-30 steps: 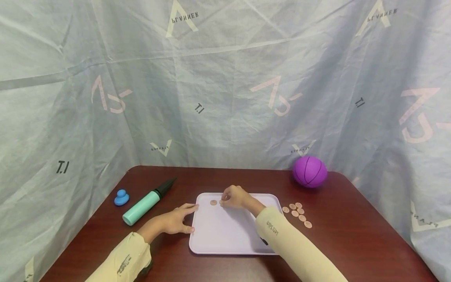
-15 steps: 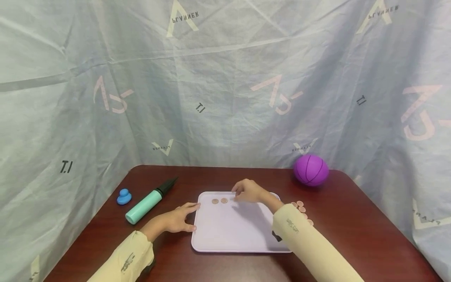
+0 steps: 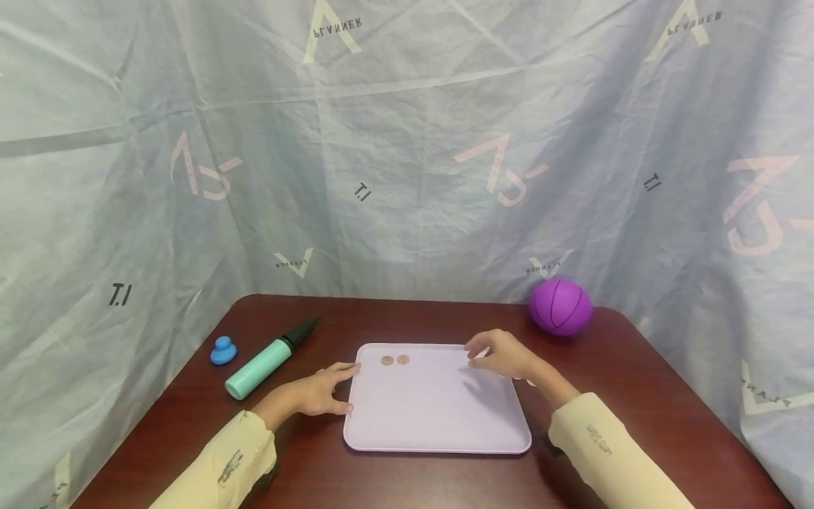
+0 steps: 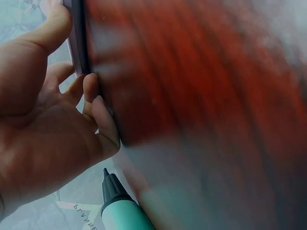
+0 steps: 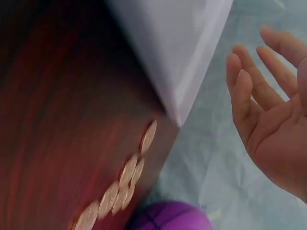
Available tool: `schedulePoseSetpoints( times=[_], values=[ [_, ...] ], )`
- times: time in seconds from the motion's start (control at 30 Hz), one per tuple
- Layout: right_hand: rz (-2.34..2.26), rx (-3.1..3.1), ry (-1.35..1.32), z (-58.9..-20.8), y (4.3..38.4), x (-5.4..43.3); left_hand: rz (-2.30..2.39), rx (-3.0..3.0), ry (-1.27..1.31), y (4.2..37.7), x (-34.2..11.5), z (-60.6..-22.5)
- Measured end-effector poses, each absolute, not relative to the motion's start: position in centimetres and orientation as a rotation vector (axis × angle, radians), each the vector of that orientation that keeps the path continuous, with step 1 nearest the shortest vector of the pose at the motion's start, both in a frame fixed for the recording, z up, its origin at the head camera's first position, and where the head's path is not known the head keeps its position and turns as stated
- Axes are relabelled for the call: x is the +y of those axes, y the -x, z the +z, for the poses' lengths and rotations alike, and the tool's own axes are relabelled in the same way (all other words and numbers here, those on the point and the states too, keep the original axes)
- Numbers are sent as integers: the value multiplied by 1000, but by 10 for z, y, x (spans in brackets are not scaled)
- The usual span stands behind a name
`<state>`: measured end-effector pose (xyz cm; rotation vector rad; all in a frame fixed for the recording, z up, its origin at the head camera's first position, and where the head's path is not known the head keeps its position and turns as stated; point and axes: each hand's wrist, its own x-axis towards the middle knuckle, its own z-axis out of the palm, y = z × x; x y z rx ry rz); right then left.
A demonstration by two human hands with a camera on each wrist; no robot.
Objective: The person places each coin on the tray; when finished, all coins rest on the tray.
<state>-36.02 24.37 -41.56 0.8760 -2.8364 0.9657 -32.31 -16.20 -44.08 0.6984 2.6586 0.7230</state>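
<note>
A pale lilac tray point(image 3: 435, 410) lies on the dark red-brown table. Two copper coins, a left coin point(image 3: 387, 360) and a right coin point(image 3: 403, 359), lie side by side near its far left corner. My left hand point(image 3: 318, 393) rests at the tray's left edge, thumb and fingers spread along the rim. Above the tray's far right part hovers my right hand point(image 3: 500, 352), holding nothing, its fingers loosely bent in the right wrist view. Several loose coins point(image 5: 109, 199) lie on the table beyond the tray's right side; in the head view the right hand and arm mostly hide them.
A purple ball point(image 3: 560, 307) sits at the back right. Left of the tray lie a mint-green hand pump point(image 3: 259, 369) with a black nozzle and a blue rubber duck point(image 3: 223, 350). Grey printed cloth point(image 3: 407, 177) hangs behind the table.
My right hand has let go of the second coin beside the first and moved right across the tray toward the loose coins. The left hand stays at the tray's left edge.
</note>
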Motion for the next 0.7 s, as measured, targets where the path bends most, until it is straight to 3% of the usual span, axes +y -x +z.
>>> schedulePoseSetpoints(
  times=[0.7],
  values=[
    [952,-2928,-568,-424,300,345,726,2646,-734,322,-163,-441]
  ],
)
